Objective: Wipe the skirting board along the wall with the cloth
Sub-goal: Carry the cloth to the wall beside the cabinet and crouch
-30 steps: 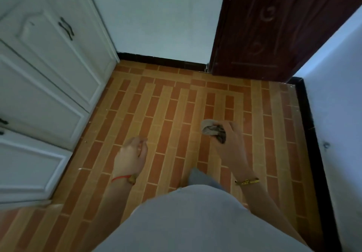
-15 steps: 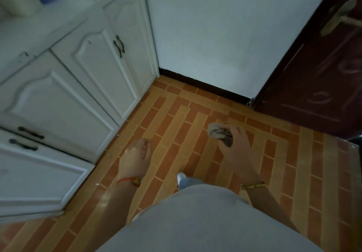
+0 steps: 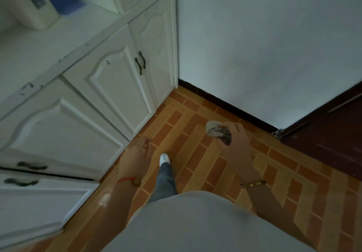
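At upper left a cream canister [image 3: 31, 3], contents hidden, stood on the white cabinet [image 3: 109, 87]; centre-frame the left hand [image 3: 135, 155] hung loosely curled and empty, the right hand [image 3: 235, 144] gripped the bunched cloth [image 3: 214, 130] near the dark skirting board [image 3: 225, 103].

View swung left and up since a second ago, cabinet [image 3: 109, 87] countertop and white container [image 3: 29, 5] now visible, door [image 3: 333, 134] pushed to the right edge, a white shoe [image 3: 164, 158] stepped forward between the hands, right-hand wall gone from sight.
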`<state>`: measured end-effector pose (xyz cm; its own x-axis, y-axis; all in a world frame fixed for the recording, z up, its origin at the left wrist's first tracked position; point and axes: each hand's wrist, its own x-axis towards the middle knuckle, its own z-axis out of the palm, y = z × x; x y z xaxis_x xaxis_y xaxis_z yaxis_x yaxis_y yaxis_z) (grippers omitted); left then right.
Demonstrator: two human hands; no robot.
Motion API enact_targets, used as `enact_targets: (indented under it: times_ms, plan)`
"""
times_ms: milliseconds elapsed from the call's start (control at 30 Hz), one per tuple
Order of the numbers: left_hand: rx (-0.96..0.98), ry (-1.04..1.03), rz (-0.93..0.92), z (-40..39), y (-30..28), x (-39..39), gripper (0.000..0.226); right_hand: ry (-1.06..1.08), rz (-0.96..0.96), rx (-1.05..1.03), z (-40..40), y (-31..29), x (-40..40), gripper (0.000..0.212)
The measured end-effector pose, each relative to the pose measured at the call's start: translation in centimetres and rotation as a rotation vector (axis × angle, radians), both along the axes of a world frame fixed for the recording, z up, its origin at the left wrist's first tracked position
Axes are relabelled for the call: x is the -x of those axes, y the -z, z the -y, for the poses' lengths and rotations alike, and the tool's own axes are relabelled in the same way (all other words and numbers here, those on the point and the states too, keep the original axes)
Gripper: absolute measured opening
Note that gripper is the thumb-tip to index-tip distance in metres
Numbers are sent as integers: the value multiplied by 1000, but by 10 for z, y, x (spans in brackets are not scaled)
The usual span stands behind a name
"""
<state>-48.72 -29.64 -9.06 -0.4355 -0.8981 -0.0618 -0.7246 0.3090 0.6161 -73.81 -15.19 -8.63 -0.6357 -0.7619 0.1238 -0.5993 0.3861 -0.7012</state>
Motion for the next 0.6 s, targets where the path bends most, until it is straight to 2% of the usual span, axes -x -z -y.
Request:
enact_targets:
  times_ms: [200,333,600]
  plan:
    - [5,37,-8,131,1,41,20,73,4,-30,118,11,32,30]
    - [51,132,-22,221,-4,68,17,143,5,1,196,6,51,30]
    - [88,267,-19,348,-8,130,18,263,35,-8,294,5,86,30]
